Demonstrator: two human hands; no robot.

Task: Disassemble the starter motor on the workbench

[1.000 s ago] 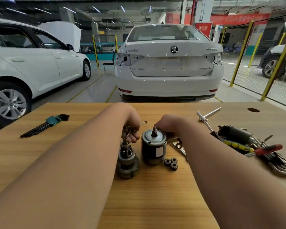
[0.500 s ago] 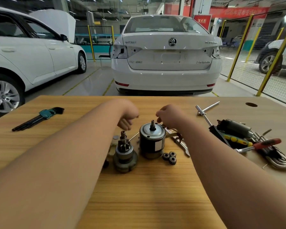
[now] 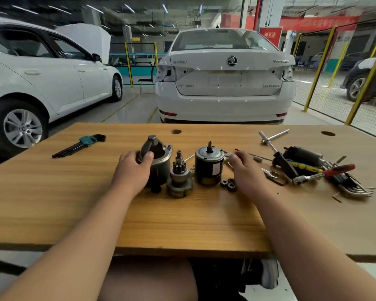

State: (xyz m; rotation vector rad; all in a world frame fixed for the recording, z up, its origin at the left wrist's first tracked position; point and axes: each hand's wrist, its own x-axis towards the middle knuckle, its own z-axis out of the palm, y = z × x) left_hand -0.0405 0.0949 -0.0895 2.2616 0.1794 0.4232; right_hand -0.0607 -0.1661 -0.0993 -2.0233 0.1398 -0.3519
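The person has bare forearms and wears a grey sneaker.

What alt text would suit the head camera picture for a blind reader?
A person's left hand grips a grey starter housing on a wooden workbench, while the open right hand sits beside the upright motor body. A pinion drive, small gears and tools lie nearby.

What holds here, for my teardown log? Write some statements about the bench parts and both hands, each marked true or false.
1. The left hand grips the grey cast-metal nose housing. True.
2. The black cylindrical motor body lies on its side. False: it stands upright, shaft pointing up.
3. The small dark gears lie on the wooden workbench beside the motor body. True.
4. The right hand holds the red-handled tool. False: it holds nothing; the tool lies on the bench to its right.
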